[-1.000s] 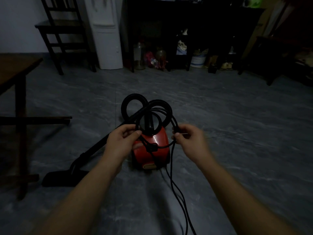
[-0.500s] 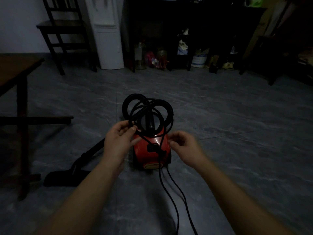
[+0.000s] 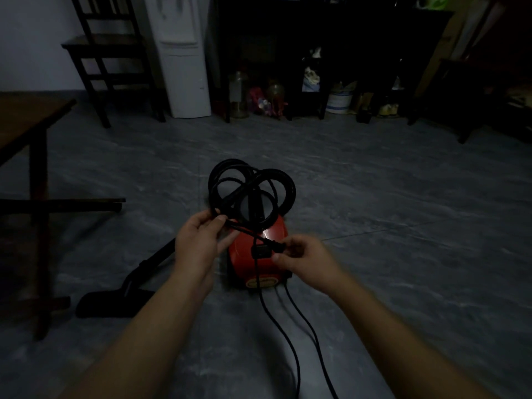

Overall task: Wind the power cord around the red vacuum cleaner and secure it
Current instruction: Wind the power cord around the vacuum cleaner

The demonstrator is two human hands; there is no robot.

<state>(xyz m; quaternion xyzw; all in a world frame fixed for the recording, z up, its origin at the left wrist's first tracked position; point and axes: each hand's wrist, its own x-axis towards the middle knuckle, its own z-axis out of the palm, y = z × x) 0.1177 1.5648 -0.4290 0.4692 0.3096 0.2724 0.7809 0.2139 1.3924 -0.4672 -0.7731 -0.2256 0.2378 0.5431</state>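
The red vacuum cleaner (image 3: 253,266) sits on the grey floor in front of me, its black hose (image 3: 283,184) coiled in loops on top. A black power cord (image 3: 290,335) runs from the vacuum toward me in two strands. My left hand (image 3: 198,246) pinches cord strands at the vacuum's left side, thumb and fingers curled round them. My right hand (image 3: 302,259) pinches a dark section of the cord just above the vacuum's top, level with its black switch. A short stretch of cord spans between the two hands.
The vacuum's black wand and floor nozzle (image 3: 112,303) lie to the left. A wooden table (image 3: 31,119) stands at far left, a chair (image 3: 106,53) and a white water dispenser (image 3: 184,59) behind. Dark shelving with jars lines the back wall.
My right hand moved in from the vacuum's right side and took hold of the cord over its top. My left hand shifted slightly, keeping hold of the strands. The loops settled on the vacuum.
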